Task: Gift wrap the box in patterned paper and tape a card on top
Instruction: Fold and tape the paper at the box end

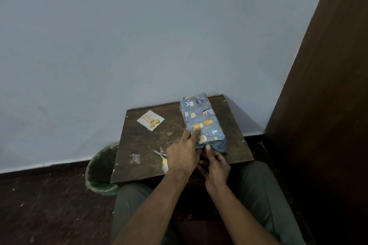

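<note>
The box (pixel 203 119), wrapped in blue paper printed with cartoon animals, lies on the right half of a small dark wooden table (pixel 151 141). My left hand (pixel 183 155) reaches over from the left, and its straight index finger presses on the box's top near the front left corner. My right hand (pixel 214 165) is at the box's near end, with its thumb pressed against the folded end flap. Its other fingers bend loosely below, partly hidden. A white birthday card (pixel 150 120) with gold balloons lies at the table's back left, apart from the box.
Small scissors (pixel 159 152) and a crumpled bit of clear tape (pixel 135 158) lie near the table's front. A white and yellow object (pixel 164 166) shows partly under my left wrist. A green-lined bin (pixel 101 171) stands left of the table. A wall is behind and a brown door is to the right.
</note>
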